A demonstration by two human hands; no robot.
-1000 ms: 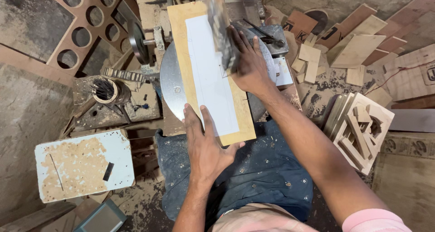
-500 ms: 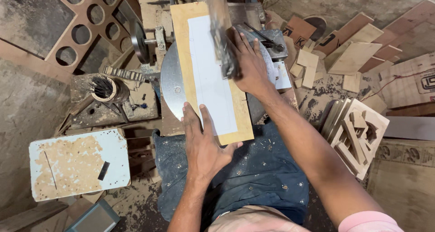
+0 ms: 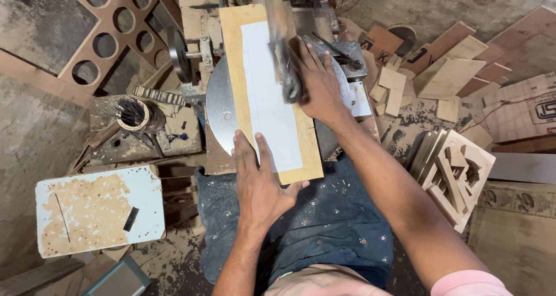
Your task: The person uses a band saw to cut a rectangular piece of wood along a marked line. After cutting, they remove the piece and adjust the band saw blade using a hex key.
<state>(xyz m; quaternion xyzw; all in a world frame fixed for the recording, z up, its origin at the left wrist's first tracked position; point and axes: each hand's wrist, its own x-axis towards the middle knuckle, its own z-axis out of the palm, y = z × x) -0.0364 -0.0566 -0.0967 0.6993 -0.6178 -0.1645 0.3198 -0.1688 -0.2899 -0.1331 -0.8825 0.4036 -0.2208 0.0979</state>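
Hands press a long wooden board (image 3: 263, 93), faced with a white sheet, flat on the round metal plate (image 3: 217, 111) of a saw machine. The left hand (image 3: 260, 180) lies open, fingers spread on the board's near end, arm reaching straight forward. The right hand (image 3: 318, 87) rests flat on the board's right edge, beside the blurred upright saw arm (image 3: 281, 41), forearm stretched diagonally. Neither hand grips anything.

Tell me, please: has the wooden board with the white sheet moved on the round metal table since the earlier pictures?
Cannot tell: the wooden board lies across the round metal table much as before, under both hands; any shift is too small to judge.
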